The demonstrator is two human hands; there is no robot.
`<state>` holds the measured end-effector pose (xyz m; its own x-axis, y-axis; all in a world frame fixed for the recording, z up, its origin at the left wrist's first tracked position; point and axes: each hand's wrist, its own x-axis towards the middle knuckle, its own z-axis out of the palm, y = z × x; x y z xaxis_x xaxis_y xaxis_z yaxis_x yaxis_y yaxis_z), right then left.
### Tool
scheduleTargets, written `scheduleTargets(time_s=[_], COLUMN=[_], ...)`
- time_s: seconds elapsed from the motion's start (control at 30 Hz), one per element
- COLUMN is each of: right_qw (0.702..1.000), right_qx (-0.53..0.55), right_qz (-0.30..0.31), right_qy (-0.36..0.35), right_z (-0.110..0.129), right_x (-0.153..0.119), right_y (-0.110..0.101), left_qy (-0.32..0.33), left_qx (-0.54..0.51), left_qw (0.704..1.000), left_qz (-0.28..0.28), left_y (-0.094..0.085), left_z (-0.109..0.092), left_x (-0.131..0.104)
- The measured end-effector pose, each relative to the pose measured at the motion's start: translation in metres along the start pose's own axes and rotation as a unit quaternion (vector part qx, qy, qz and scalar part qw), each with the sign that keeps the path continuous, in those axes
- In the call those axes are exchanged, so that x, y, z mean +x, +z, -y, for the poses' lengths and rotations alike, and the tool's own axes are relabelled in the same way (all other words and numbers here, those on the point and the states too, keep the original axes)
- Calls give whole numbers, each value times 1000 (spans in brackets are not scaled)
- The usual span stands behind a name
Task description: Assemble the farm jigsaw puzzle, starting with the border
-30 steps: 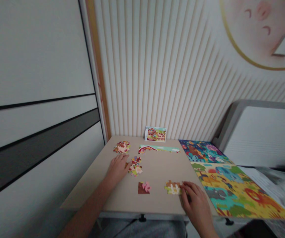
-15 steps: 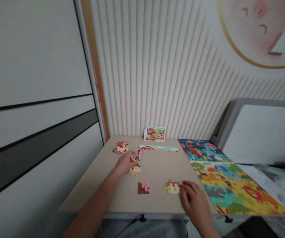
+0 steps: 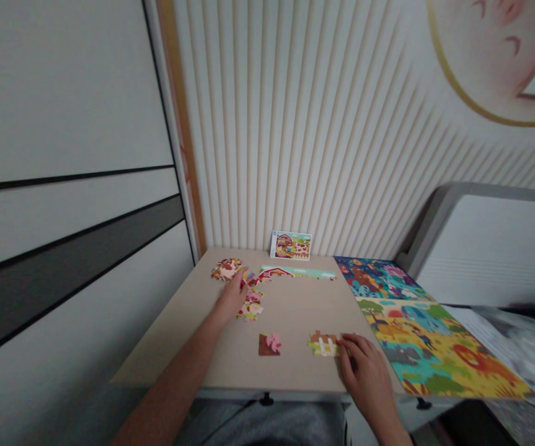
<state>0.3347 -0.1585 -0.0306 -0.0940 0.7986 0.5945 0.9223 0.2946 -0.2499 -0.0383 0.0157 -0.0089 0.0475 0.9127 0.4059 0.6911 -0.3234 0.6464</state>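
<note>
My left hand (image 3: 230,301) is at the left of the table, its fingers closed on a purple and red puzzle piece (image 3: 249,278). Just below its fingertips lies a small group of loose puzzle pieces (image 3: 251,306). My right hand (image 3: 364,365) rests near the front right, fingers bent over the right end of some joined puzzle pieces with a white fence (image 3: 323,345); its fingers partly hide that end. Between the hands lies a brown puzzle corner with a pink part (image 3: 269,344). Farther back is a joined puzzle strip with a red barn roof and sky (image 3: 302,272).
A heap of puzzle pieces (image 3: 227,269) lies at the back left of the table (image 3: 169,347). A farm picture card (image 3: 291,245) leans on the ribbed wall. Two assembled puzzles, a dark blue one (image 3: 379,279) and a yellow animal one (image 3: 439,347), cover the right side.
My left hand has moved back and slightly left from the loose group, bringing the purple and red puzzle piece with it. My right hand stays at the fence pieces. The view has shifted slightly.
</note>
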Motion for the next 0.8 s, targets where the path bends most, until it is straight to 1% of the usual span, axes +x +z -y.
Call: scheduleTargets(time_s=[0.1,0.27,0.47,0.63,0.8], right_qw=[1000,1000,1000,1000,1000], right_qx=[6,-1,-2,1,-1], right_qz=[-1,-4,-11,-13,2], right_qy=[-3,0,11,8,15], right_z=[0,2,9,9,10], right_x=[0,0,0,1,2], right_y=[0,-2,-4,-5,-7], left_qy=[-4,3,-20,-17,-9], left_qx=[9,33,52,24,-25], left_qw=[1000,999,997,997,998], left_qz=[7,39,57,67,49], left_y=[4,10,16,19,17], left_z=[0,0,6,7,0], left_x=[-3,-8,-2,2,3])
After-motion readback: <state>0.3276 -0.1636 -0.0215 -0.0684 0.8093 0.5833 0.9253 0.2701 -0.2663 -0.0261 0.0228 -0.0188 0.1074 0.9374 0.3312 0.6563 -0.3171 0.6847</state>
